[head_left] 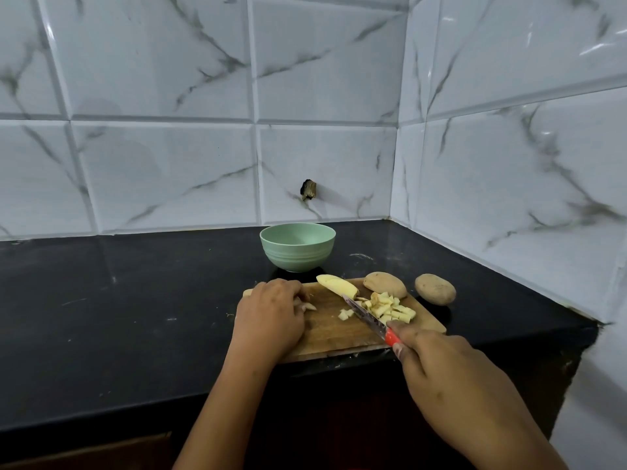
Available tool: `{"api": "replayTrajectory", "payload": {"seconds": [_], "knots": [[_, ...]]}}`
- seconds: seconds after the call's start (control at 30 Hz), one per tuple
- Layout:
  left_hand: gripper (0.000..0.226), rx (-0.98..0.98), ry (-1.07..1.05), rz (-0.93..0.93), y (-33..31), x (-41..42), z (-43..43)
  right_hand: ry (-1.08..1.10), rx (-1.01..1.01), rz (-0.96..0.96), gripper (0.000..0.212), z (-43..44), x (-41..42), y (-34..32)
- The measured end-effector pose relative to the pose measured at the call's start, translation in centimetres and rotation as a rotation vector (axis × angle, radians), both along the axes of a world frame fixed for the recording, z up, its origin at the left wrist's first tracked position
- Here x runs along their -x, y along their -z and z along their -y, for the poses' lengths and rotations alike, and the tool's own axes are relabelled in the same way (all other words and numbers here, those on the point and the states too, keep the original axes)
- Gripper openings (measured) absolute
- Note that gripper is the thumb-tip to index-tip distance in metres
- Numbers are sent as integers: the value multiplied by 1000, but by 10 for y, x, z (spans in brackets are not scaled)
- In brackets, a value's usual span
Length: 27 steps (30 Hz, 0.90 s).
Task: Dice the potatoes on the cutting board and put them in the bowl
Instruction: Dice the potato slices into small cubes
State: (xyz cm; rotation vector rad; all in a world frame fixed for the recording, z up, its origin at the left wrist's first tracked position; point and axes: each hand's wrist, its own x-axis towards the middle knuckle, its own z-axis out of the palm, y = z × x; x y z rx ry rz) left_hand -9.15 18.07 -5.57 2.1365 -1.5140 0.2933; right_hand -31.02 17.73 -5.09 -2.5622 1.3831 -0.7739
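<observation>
**Knife down on the board, dice heaped beside the blade**

I see the right grip [451, 374] clamped round the red handle of the knife [392, 337], fingers wrapped over it and the forefinger reaching toward the blade. The blade runs away from me and to the left across the cutting board [325, 337]. Its tip lies by the near end of a peeled potato wedge [337, 285].

A heap of diced potato [390, 308] sits just to the right of the blade, touching it. A few loose cubes [346, 314] lie just to its left.

The left grip [271, 317] rests knuckles-up on the left part of the board. Its fingers are curled down onto a pale potato sliver [309, 306], which pokes out from under the fingertips. I cannot make out how much of the sliver lies beneath them.

An unpeeled potato piece [385, 284] sits on the far right corner of the board, just behind the heap. A whole brown potato [435, 289] lies off the board on the black bench [118, 300], just beside that corner.

The green bowl [298, 247] stands upright on the bench just beyond the board's far edge, apart from both grips. Behind it rises a wall of white marbled tiles [169, 147], with a small dark hole [308, 190] above the bowl. The board's near edge lines up with the front edge of the bench.
</observation>
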Motion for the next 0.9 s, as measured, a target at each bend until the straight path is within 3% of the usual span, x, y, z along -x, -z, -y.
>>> {"api": "replayTrajectory", "payload": {"seconds": [0.27, 0.47, 0.63, 0.8, 0.9], "knots": [[7, 75, 69, -63, 0, 1, -12, -82, -36, -13, 34, -10, -8, -2], [18, 83, 238, -141, -1, 4, -13, 26, 47, -48, 35, -1, -8, -1], [28, 120, 384, -399, -6, 5, -20, -66, 32, 31, 38, -12, -10, -1], [26, 76, 306, -363, -6, 0, -30, -99, 24, 58, 39, -20, -16, -2], [15, 72, 236, -326, -6, 3, -33, -74, 25, -23, 43, -24, -22, -2]]}}
